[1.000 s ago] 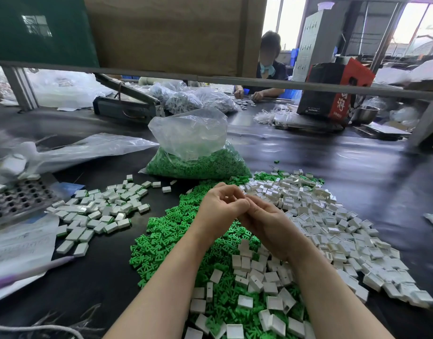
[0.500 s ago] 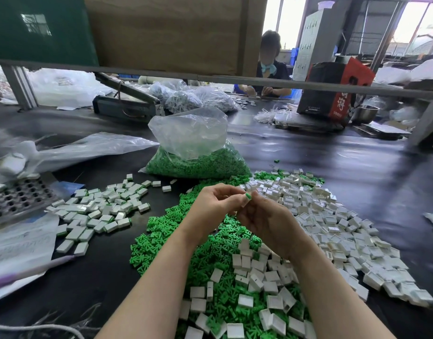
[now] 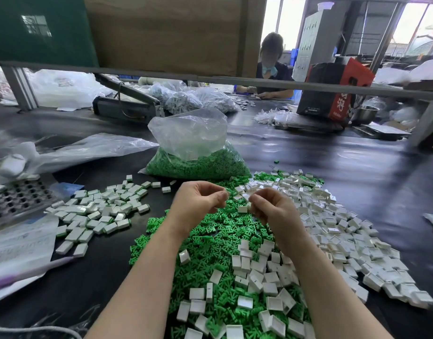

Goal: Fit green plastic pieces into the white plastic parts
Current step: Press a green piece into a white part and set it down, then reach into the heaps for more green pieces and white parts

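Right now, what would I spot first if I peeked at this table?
First, the heap of green pieces in the middle, with white parts spilling to its right. Above it hover the left hand and the right hand. Behind sits a plastic bag with more green pieces inside.

Factory assembly bench [image 3: 333, 167]: heaped plastic parts [image 3: 345, 231], bagged stock [image 3: 198, 165]
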{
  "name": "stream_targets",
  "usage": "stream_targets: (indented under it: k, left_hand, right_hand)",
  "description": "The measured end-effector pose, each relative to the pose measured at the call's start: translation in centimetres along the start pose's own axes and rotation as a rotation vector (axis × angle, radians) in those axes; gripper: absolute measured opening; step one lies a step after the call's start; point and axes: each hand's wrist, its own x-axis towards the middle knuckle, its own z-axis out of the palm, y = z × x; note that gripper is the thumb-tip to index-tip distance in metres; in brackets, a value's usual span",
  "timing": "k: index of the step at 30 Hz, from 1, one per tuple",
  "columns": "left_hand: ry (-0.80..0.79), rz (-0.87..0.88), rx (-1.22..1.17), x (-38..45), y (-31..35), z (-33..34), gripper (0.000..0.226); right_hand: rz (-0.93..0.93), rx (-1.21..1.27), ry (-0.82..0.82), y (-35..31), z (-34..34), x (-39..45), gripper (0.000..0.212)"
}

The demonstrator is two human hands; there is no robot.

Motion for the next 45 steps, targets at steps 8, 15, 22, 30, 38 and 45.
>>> stream_targets:
  k: [8, 15, 22, 30, 38, 45]
  left_hand:
    - [0.591, -0.154, 0.693, -0.5, -2.4, -7.9, 0.016]
    - [0.76, -0.309, 0.977, -0.9, -3.0, -9.3, 0.017]
    - [0.687, -0.357, 1.158, -1.0, -2.7, -8.9, 0.032]
    - [0.487, -0.04, 0.738, 0.1, -0.5, -4.4, 0.009]
    - [0.091, -0.03, 0.436, 0.2, -0.2, 0.5, 0.004]
    - [-0.045, -0.085, 0.413, -0.2, -0.9, 2.5, 0.008]
  right_hand:
    - [-0.212, -0.81, 0.297, 0.0, -0.1, 0.2, 0.004]
    - [0.023, -1.346, 0.36, 0.6, -0.9, 0.0, 0.025]
    - [0.206, -1.442, 0.217, 1.2, -1.1, 0.1, 0.039]
    - [0.037, -1.336, 0.251, 1.6, -1.2, 0.2, 0.046]
    - [0.002, -1.311, 0.169, 1.9, -0.9, 0.4, 0.021]
    - [0.029, -1.236, 0.129, 1.5, -0.7, 0.3, 0.016]
